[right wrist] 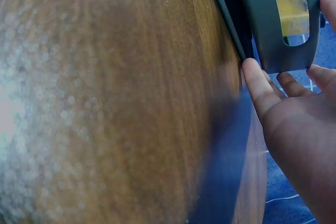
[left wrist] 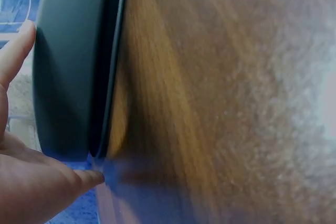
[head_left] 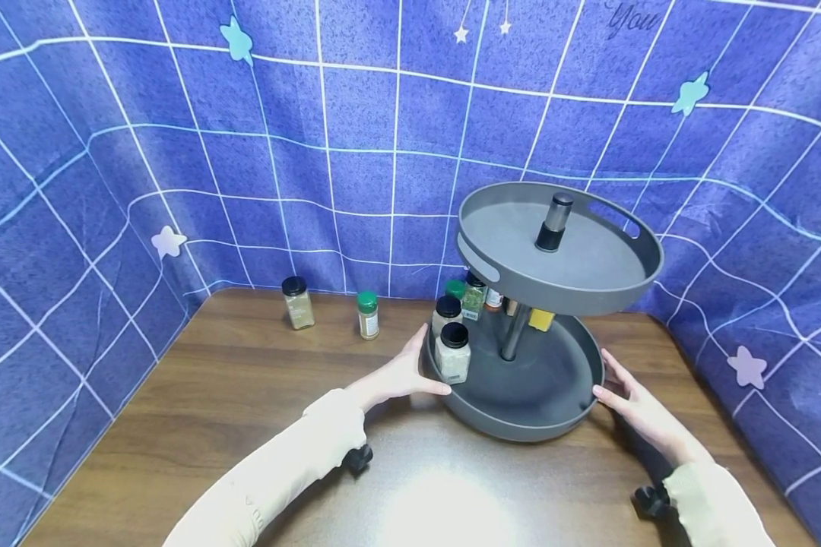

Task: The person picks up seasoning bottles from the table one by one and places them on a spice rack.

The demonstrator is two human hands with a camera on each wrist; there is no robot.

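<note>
A dark grey two-tier round tray stands on the table, its upper tier (head_left: 588, 251) on a central post above the lower tier (head_left: 547, 395). My left hand (head_left: 410, 371) spreads round the lower tier's left side, thumb tip at the front rim. On the opposite side my right hand (head_left: 632, 403) touches the rim with its thumb, the fingers extended along the outer wall. Two black-lidded jars, a pale one (head_left: 454, 363) in front of another (head_left: 445, 315), sit inside at the left. Behind them are a green-herb jar (head_left: 474, 298) and a yellow container (head_left: 540, 319), partly hidden.
Left of the tray, a black-lidded spice jar (head_left: 299, 308) and a smaller green-capped bottle (head_left: 368, 317) stand upright on the wooden table (head_left: 246, 380). A blue curtain (head_left: 356, 175) with white lines closes off the back and sides.
</note>
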